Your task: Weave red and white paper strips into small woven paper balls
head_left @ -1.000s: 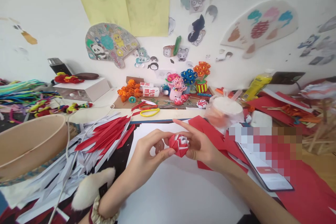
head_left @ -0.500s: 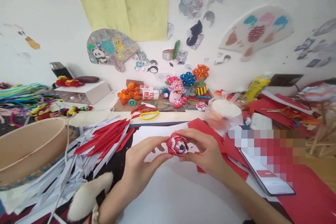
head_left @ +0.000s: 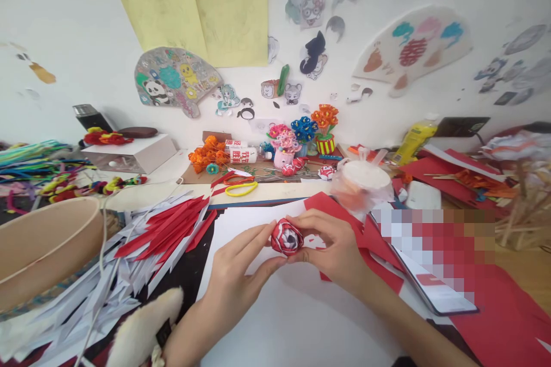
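White sheet [head_left: 301, 321] below — left hand [head_left: 235, 275], right hand [head_left: 333, 249] grip paper rose [head_left: 286, 237].

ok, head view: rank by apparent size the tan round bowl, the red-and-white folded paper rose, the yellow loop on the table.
1. Tan round bowl, though nearest the camera and cut off.
2. Red-and-white folded paper rose and yellow loop: too alike to rank.
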`<state>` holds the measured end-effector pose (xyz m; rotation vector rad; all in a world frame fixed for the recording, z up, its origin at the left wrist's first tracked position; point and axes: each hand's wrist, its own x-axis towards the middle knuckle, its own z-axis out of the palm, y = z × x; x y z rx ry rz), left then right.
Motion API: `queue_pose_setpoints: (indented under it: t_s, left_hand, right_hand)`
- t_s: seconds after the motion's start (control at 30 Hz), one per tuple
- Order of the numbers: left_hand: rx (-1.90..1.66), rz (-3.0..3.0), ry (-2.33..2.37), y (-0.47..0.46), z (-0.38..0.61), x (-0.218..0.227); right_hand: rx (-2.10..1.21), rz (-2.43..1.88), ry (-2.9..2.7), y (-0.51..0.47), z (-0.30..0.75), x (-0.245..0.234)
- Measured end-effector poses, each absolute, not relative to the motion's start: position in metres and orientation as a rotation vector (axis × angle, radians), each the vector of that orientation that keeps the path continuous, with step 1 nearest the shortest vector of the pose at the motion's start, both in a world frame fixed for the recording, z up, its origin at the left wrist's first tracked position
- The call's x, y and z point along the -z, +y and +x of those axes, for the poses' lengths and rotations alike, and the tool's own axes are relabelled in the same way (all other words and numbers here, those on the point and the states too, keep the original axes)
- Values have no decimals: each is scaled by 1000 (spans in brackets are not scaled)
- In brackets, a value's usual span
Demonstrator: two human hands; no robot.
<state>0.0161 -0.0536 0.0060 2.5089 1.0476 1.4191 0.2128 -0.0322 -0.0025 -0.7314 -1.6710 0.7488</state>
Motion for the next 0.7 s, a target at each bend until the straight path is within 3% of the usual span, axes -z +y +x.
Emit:
queue_pose_setpoints:
  t_s: [0.2, 0.5, 0.7]
  left_hand:
    - [-1419, 2423, 1115, -52, 14, -10]
    - [-1295, 2316, 1251, -55, 19, -5]
    - [-1366, 2287, 1179, -57, 24, -5]
  right_hand:
    - [-1006, -772, -1674, -31, 215, -1]
    - [-470, -735, -1779, -36, 210, 4]
    - [-354, -701, -1819, -38, 208, 2]
